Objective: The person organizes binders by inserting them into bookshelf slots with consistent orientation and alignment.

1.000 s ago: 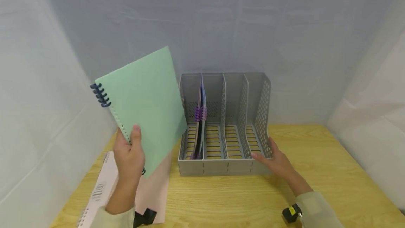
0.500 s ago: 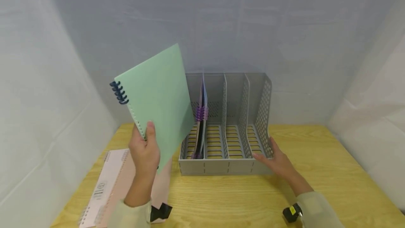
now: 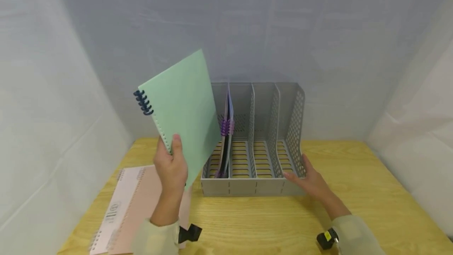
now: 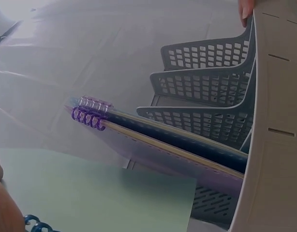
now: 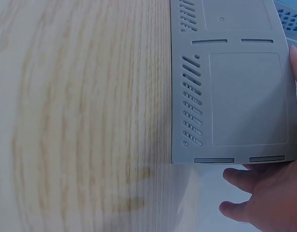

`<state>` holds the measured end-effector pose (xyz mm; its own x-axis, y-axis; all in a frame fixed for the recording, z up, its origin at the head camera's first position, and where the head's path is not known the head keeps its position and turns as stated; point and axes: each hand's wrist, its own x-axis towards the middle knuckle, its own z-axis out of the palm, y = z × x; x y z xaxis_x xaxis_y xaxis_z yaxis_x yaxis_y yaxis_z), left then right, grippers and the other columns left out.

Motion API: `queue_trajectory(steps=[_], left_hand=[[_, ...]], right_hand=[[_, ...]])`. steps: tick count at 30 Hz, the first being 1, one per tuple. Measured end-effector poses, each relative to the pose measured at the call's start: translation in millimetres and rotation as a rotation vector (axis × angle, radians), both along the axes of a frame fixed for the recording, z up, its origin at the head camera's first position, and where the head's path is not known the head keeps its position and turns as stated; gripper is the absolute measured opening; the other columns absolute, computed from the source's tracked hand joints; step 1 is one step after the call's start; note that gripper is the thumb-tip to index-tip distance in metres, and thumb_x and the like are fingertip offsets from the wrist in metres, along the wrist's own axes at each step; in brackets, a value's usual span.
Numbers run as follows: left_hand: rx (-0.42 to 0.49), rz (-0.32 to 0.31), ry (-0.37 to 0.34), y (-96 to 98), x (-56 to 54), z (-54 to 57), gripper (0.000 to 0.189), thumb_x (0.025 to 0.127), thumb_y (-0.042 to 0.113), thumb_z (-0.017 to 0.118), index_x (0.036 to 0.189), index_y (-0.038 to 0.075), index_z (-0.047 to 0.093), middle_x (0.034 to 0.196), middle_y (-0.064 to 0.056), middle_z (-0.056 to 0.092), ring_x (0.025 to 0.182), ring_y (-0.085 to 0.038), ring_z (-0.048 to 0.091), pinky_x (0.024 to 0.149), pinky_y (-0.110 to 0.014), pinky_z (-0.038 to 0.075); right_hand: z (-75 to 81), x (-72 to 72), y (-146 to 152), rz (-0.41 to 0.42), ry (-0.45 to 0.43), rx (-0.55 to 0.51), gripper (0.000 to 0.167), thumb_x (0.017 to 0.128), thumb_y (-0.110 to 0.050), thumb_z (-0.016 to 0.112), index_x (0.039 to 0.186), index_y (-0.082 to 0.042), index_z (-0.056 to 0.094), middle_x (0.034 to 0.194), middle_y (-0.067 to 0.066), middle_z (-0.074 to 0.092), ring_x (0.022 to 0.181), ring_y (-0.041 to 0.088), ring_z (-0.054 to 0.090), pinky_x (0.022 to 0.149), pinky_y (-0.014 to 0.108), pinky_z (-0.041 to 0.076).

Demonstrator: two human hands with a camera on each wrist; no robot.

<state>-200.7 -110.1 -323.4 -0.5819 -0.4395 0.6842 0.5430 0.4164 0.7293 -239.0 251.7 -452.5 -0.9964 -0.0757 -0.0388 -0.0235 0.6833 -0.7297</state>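
Note:
My left hand [image 3: 172,166] grips a green notebook [image 3: 184,113] by its spiral-bound edge, thumb on the cover. The notebook is tilted in the air with its dark blue coil [image 3: 143,102] to the left, overlapping the left end of a grey file organizer [image 3: 244,187]. In the left wrist view, the green cover [image 4: 100,188] lies close beside purple-coiled notebooks [image 4: 168,150] that stand in the organizer's left part. My right hand [image 3: 311,178] holds the organizer's front right corner, its thumb at the front rim and its fingers along the side, as the right wrist view shows too.
Pink spiral notebooks [image 3: 141,204] lie flat on the wooden table [image 3: 255,223] at the left, partly under my left forearm. Upright dividers [image 3: 274,129] split the organizer into several slots. Pale sheeting [image 3: 336,50] hangs behind and on both sides.
My left hand has moved right with the green notebook, which now covers the organizer's left end. More of the pink notebooks shows. My right hand keeps its place on the corner.

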Motion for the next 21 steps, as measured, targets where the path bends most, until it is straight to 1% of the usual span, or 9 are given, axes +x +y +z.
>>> queue_trajectory(steps=[2,6,7,11,13,16,21], left_hand=[[-0.001,0.005,0.004,1.9,-0.9,-0.1,0.03,0.1,0.009,0.051,0.127,-0.005,0.057,0.119,-0.021,0.065,0.107,-0.036,0.063,0.092,-0.044,0.051],[-0.003,0.016,0.016,5.0,-3.7,-1.3,0.03,0.1,0.008,0.051,0.125,-0.005,0.057,0.118,-0.022,0.065,0.107,-0.037,0.064,0.092,-0.047,0.051],[-0.004,0.017,0.021,5.8,-5.1,-2.2,0.029,0.099,0.008,0.052,0.125,-0.005,0.057,0.118,-0.022,0.065,0.106,-0.037,0.064,0.091,-0.047,0.052],[0.004,-0.015,0.054,9.7,-10.5,-4.8,0.029,0.099,0.006,0.052,0.125,-0.006,0.057,0.117,-0.022,0.066,0.107,-0.036,0.064,0.091,-0.043,0.053],[0.004,-0.031,0.063,12.1,-12.9,-5.1,0.029,0.099,0.006,0.052,0.126,-0.005,0.057,0.117,-0.023,0.066,0.105,-0.037,0.065,0.088,-0.042,0.054],[-0.006,-0.034,0.067,14.7,-15.8,-5.1,0.03,0.099,0.006,0.051,0.126,-0.006,0.056,0.116,-0.024,0.066,0.104,-0.038,0.066,0.086,-0.043,0.055],[-0.013,-0.04,0.094,17.5,-21.2,-5.3,0.03,0.099,0.004,0.05,0.127,-0.008,0.055,0.118,-0.025,0.064,0.108,-0.037,0.063,0.092,-0.042,0.052]], right_hand=[[-0.5,-0.1,-0.3,0.0,-0.004,-0.001,0.108,0.089,-0.061,0.058,0.154,-0.003,-0.006,0.156,0.03,0.011,0.135,0.055,0.025,0.107,0.065,0.026],[-0.5,-0.3,-0.1,-0.004,-0.005,0.006,0.107,0.089,-0.061,0.057,0.155,-0.004,-0.005,0.156,0.03,0.011,0.135,0.055,0.025,0.107,0.066,0.026],[-0.3,-0.3,0.0,-0.003,-0.005,0.007,0.107,0.089,-0.061,0.057,0.155,-0.003,-0.005,0.156,0.03,0.011,0.135,0.055,0.025,0.107,0.066,0.025],[0.3,-0.7,1.2,-0.004,0.008,0.012,0.107,0.089,-0.06,0.058,0.154,-0.002,-0.004,0.156,0.031,0.011,0.135,0.055,0.024,0.107,0.066,0.025],[0.9,-0.6,1.5,-0.006,0.014,0.014,0.107,0.089,-0.06,0.058,0.154,-0.002,-0.004,0.156,0.031,0.012,0.135,0.055,0.024,0.107,0.066,0.025],[1.8,0.0,1.3,-0.004,0.019,0.007,0.106,0.09,-0.059,0.058,0.154,-0.003,-0.004,0.156,0.03,0.012,0.135,0.055,0.025,0.107,0.066,0.025],[2.4,1.0,-0.8,0.001,0.007,0.0,0.106,0.09,-0.058,0.058,0.154,-0.003,-0.004,0.156,0.03,0.011,0.136,0.055,0.024,0.107,0.065,0.025]])
